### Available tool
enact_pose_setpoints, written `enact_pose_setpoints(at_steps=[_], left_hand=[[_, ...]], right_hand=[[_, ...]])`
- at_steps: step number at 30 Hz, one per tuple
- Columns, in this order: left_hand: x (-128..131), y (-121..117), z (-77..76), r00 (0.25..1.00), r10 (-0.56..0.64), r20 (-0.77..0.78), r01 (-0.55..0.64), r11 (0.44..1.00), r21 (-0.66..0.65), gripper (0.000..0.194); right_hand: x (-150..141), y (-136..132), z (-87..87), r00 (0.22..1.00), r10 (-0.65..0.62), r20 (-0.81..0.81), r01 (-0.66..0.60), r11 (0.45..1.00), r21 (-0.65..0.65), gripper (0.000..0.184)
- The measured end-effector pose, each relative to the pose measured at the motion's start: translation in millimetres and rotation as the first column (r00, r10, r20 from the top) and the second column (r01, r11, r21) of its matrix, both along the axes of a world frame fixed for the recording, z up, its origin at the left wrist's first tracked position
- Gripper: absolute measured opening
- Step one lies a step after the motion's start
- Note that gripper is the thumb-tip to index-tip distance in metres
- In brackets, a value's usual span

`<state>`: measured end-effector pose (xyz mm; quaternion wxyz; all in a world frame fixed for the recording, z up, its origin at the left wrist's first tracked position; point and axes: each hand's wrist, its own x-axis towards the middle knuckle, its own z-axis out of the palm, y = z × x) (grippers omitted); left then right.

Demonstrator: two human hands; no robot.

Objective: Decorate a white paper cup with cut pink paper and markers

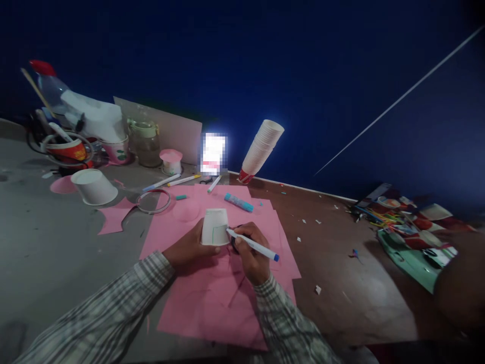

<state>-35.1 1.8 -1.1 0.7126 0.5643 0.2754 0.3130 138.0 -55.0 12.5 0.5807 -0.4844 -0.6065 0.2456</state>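
My left hand [195, 247] grips a white paper cup [214, 220] from the left and below; the cup is upside down. Green lines are drawn on its side. In my right hand [250, 250] is a white marker [257, 246] with a blue end, its tip at the cup's right side. Something dark shows behind my right fingers; I cannot make it out. Both hands are above pink paper sheets [212, 313]. A blue glue stick [238, 202] lies behind the cup, with a small green cap [181, 197] to its left.
Behind stand a tall leaning stack of paper cups [262, 146], a glass jar [144, 144] and a red pen cup [68, 151]. An upturned white cup [94, 186] and a tape ring [153, 201] are at left. Scraps and a green tray [405, 260] lie at right.
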Motion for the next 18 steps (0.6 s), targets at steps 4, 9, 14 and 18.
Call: enact_pose_setpoints(at_steps=[4,9,14,18], left_hand=[[-0.2,-0.2,-0.7,1.0,0.006,-0.002,-0.006,1.0,-0.009,0.067],[1.0,-2.0,0.0,0.999,0.024,0.036,-0.022,0.999,-0.033,0.069],[1.2,-2.2,1.0,0.999,0.034,0.018,-0.034,0.999,-0.004,0.068],[-0.2,-0.8,0.7,1.0,0.014,-0.019,-0.014,1.0,0.01,0.069]], right_hand=[[-0.4,0.2,0.9,1.0,0.009,0.014,-0.009,1.0,0.003,0.01],[-0.4,0.6,3.6,0.991,0.129,-0.044,-0.129,0.992,0.013,0.009],[3.1,1.4,1.1,0.985,0.074,-0.157,-0.071,0.997,0.022,0.01],[2.9,1.8,1.0,0.992,0.022,-0.121,-0.019,1.0,0.024,0.011]])
